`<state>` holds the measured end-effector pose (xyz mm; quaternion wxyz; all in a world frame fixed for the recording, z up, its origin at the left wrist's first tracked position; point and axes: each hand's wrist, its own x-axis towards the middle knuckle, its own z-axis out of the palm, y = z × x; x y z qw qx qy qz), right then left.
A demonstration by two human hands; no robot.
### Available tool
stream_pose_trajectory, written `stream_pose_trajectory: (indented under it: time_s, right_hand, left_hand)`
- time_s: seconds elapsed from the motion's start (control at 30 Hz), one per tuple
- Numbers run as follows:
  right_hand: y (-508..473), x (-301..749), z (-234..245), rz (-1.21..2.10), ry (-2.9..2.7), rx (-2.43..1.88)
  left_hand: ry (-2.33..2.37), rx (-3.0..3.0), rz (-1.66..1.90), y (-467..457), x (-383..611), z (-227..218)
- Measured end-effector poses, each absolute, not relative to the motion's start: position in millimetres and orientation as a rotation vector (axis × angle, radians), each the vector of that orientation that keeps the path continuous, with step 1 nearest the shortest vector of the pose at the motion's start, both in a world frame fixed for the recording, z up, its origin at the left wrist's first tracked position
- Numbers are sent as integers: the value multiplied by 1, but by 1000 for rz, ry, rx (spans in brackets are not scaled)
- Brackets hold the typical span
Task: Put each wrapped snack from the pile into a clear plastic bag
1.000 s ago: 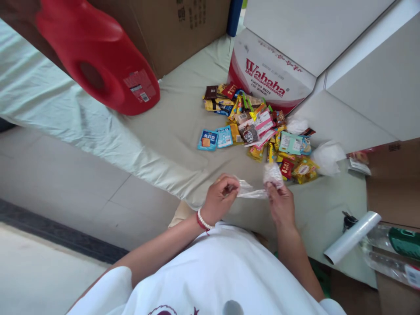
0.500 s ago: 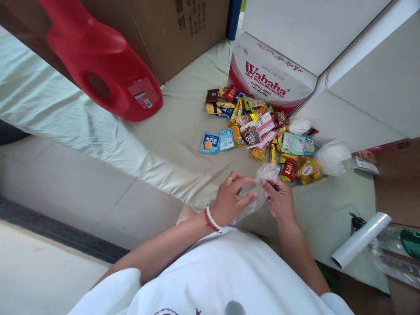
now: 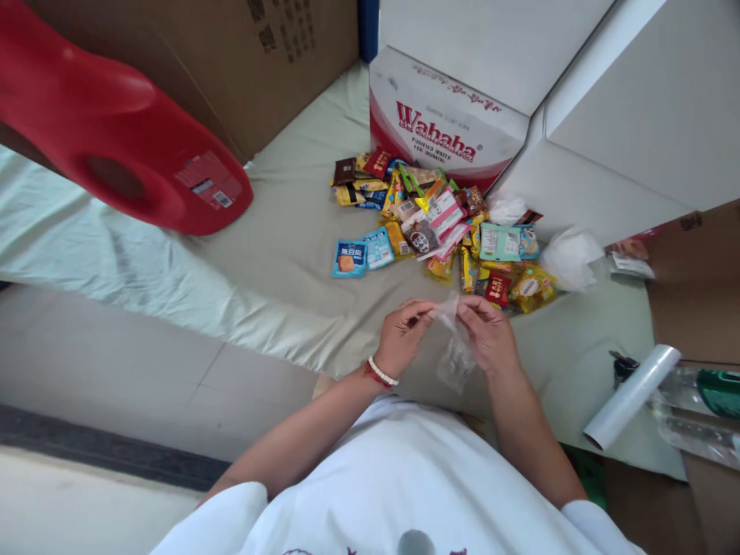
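Head view, the only one. Half a second ago you have the clear plastic bag [image 3: 456,358] bunched in your right hand [image 3: 490,335], your left hand [image 3: 405,335] spread beside it. Now both hands pinch the bag's upper edge between thumb and fingers, fingertips close together, and the limp body hangs below, nearer the right hand. The bag is off the surface [image 3: 277,254], held up near its near edge, in front of your shirt [image 3: 398,478]. Judgement: the film is looser and under two-handed control, better placed for work on its edge; whether the mouth is parted, you can't tell from here.

The pile of snack packets [image 3: 431,220] keeps its layout beyond your hands, back toward the surface's far edge, by the Wahaha box [image 3: 445,123]. Two blue packets [image 3: 349,259] lie on its left fringe. Crumpled white plastic [image 3: 572,258] sits right of the pile; the roll [image 3: 633,397] lies by the near right corner. Neither hand touches these.
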<state>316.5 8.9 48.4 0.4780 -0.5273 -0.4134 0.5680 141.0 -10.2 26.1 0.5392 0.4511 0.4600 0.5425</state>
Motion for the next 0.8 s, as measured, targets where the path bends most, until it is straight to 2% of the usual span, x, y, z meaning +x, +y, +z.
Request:
stream_pose_trajectory:
  time_s: [0.1,0.3,0.43,0.6,0.8]
  right_hand:
    - [13,307,50,1232,-989,-1227]
    - [16,289,67,1347,-960,-1197]
    - [10,289,78,1246,-1087,-1300]
    - [2,298,90,1502,-1082,-1119]
    - [21,275,64,1424,-1192,-1250]
  left_hand:
    - [1091,949,1353,-9,135,27]
    - [966,575,1341,-3,138,30]
    - [1083,664,1402,2,138,29]
    - [1013,638,1395,1,129,33]
    - [1059,763,1323,-5,128,33]
